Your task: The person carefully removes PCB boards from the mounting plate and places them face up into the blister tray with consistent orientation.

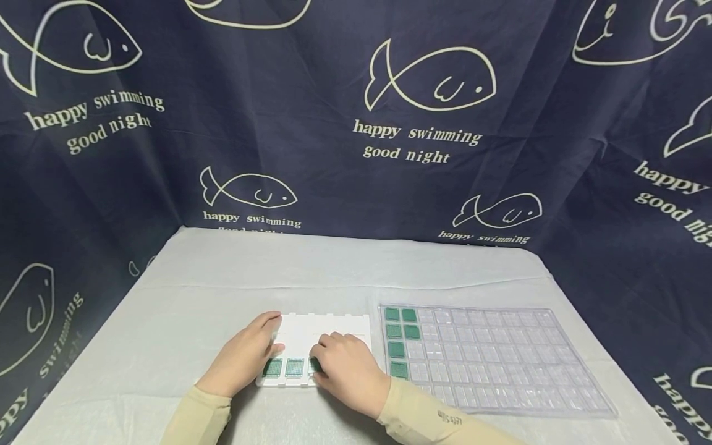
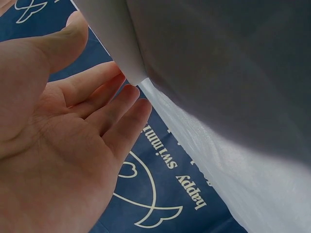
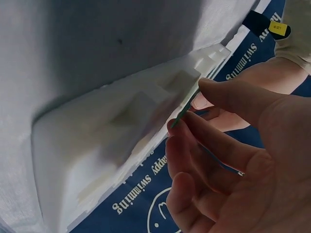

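Observation:
A white flat holder (image 1: 297,337) lies on the table. Along its near edge two green gridded square tiles (image 1: 295,368) sit side by side. At the right end of that row, my right hand (image 1: 350,371) pinches another green square tile (image 3: 183,112) by its edges between thumb and fingertip; much of it is hidden behind the fingers in the head view. My left hand (image 1: 239,358) rests against the holder's left side, fingers fairly straight and fingertips touching its edge, thumb near the leftmost tile.
Right of the holder lies a clear plastic tray (image 1: 489,353) divided into many small compartments. Several green tiles (image 1: 396,350) fill compartments in its leftmost columns. A pale cloth (image 1: 345,259) covers the table, and a dark blue fish-print curtain (image 1: 328,105) surrounds it.

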{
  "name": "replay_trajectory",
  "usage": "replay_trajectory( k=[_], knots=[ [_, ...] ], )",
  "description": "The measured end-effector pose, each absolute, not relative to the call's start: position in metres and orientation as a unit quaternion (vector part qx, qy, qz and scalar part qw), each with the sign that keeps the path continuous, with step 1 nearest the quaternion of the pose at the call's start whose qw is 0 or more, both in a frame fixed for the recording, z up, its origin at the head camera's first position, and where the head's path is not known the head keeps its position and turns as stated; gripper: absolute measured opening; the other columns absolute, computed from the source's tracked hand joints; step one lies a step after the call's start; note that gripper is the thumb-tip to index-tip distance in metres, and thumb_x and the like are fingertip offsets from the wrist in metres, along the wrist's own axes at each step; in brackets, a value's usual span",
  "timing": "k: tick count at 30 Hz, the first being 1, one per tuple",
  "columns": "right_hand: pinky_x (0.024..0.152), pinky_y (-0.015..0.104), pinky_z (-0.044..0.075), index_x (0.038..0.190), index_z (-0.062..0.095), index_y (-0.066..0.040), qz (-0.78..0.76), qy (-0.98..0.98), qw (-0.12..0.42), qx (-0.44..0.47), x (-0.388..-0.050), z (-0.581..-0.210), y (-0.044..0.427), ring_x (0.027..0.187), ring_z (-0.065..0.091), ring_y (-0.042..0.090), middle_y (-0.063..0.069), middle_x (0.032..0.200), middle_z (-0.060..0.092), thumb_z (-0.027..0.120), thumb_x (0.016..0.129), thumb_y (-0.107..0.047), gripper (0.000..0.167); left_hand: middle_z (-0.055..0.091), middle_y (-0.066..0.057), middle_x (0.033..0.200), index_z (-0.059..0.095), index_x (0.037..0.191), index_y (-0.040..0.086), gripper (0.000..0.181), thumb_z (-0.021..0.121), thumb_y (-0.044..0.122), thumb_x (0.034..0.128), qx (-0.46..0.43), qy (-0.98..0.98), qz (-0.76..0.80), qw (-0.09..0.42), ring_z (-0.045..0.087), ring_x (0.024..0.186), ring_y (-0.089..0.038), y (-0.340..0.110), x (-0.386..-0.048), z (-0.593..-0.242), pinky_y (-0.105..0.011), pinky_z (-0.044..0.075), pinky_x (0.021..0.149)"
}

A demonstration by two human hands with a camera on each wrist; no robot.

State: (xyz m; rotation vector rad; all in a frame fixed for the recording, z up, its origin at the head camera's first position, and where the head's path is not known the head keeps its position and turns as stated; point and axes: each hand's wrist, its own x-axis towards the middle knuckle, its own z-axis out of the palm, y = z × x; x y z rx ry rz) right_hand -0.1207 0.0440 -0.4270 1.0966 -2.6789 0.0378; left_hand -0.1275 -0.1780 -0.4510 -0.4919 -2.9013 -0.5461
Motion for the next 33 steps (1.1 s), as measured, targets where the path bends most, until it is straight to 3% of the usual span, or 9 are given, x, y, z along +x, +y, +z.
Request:
replay_trajectory(
  k=[33],
  knots=[
    [0.056,0.015,0.043,0.098,0.076,-0.023,0.018,-0.920,0.126,0.370,-0.1188,-0.4234,0.0504,0.074,0.061,0.006,-0.011,0.088,0.069,0.085,0.081,-0.037,0.024,0.060,-0.018,0.142,0.060,0.133,-0.008,0.055,0.079,0.018,0.0879,-0.161,-0.966,-0.184,0.087,0.066,0.122,-0.035,-0.1774,-0.1280,-0.4538,-0.047,0.057,0.104]
  ],
)
